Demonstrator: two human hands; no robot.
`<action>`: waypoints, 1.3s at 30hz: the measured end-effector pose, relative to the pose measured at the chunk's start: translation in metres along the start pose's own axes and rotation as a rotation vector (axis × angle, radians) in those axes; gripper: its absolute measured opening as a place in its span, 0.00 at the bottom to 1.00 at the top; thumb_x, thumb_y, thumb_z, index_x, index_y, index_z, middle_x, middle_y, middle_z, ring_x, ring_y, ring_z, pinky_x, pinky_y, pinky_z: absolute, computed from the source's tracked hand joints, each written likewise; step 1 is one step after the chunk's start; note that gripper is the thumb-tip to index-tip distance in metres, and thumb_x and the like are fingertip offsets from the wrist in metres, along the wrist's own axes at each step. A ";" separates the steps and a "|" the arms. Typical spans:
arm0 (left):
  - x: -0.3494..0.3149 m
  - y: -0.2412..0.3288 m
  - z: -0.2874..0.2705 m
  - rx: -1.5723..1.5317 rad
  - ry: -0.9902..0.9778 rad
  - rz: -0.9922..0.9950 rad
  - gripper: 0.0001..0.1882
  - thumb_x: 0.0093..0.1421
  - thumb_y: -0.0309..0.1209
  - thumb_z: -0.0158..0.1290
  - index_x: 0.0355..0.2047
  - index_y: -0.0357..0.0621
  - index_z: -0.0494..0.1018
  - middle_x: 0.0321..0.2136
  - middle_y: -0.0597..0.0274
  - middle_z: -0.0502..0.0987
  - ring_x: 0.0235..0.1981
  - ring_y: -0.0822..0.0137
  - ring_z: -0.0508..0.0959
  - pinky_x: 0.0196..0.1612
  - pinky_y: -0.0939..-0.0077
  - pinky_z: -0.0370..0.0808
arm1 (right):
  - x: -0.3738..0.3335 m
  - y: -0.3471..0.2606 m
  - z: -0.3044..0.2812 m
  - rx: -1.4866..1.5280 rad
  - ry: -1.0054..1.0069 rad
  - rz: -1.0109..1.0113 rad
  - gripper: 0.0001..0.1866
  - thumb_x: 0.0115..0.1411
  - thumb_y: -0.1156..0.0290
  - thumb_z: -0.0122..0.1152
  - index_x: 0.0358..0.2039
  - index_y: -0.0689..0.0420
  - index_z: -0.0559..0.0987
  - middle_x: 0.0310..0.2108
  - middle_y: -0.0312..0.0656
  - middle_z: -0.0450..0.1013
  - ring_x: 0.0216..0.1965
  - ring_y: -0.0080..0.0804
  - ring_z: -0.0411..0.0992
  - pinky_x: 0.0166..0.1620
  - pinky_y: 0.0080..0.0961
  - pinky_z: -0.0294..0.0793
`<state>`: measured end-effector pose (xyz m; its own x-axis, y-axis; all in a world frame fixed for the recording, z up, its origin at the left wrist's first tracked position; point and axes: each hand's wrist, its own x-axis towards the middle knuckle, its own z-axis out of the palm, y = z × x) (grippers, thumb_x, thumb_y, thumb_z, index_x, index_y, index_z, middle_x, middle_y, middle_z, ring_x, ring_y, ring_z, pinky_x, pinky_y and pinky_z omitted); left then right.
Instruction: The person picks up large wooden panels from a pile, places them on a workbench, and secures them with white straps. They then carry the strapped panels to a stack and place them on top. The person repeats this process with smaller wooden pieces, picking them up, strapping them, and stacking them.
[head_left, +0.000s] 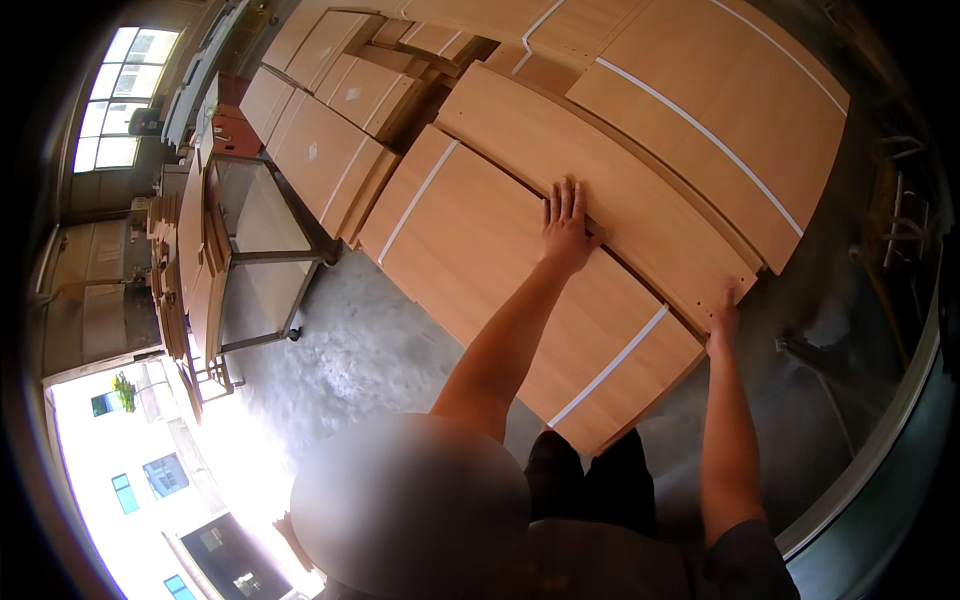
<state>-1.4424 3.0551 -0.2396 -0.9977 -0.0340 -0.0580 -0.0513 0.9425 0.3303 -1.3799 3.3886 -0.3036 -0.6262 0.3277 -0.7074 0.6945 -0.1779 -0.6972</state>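
Note:
A long, light-brown wooden board [600,165] with a curved far edge and small holes near its ends lies on stacked panels. My left hand [568,238] rests palm down with fingers spread across the board's near edge, holding nothing. At the board's right end, my right hand [722,322] grips the corner; some of its fingers are hidden by the edge. Just in front lies a stack of similar panels [500,265], bound with two white straps.
Behind the board, more strapped panels [720,110] lie stacked. Further piles of panels [330,150] stand at the far left. A metal-framed cart [265,257] on casters stands left on the grey floor [345,350]. Metal framing [900,230] is at the right.

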 end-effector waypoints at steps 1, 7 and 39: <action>-0.002 -0.002 -0.002 -0.018 -0.012 -0.009 0.49 0.54 0.50 0.56 0.66 0.43 0.43 0.68 0.50 0.39 0.69 0.51 0.38 0.68 0.57 0.37 | -0.004 0.000 0.000 0.025 -0.045 0.003 0.38 0.62 0.41 0.46 0.56 0.66 0.66 0.52 0.45 0.69 0.51 0.36 0.69 0.52 0.30 0.66; -0.003 0.003 -0.013 -0.016 0.099 -0.129 0.44 0.57 0.47 0.52 0.67 0.45 0.43 0.68 0.53 0.39 0.69 0.54 0.37 0.67 0.52 0.34 | 0.005 0.001 -0.014 0.021 -0.128 -0.025 0.38 0.63 0.40 0.43 0.58 0.64 0.63 0.55 0.44 0.66 0.52 0.36 0.68 0.53 0.31 0.66; -0.031 -0.022 -0.021 0.202 -0.021 -0.160 0.37 0.59 0.49 0.45 0.67 0.61 0.46 0.68 0.69 0.42 0.69 0.55 0.39 0.63 0.35 0.31 | -0.012 -0.007 -0.035 -0.371 0.041 -0.265 0.41 0.61 0.37 0.43 0.41 0.72 0.74 0.37 0.52 0.76 0.37 0.40 0.73 0.42 0.33 0.69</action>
<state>-1.4116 3.0287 -0.2248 -0.9763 -0.1833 -0.1152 -0.1968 0.9730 0.1202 -1.3654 3.4184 -0.2862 -0.7901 0.3547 -0.4998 0.5968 0.2593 -0.7593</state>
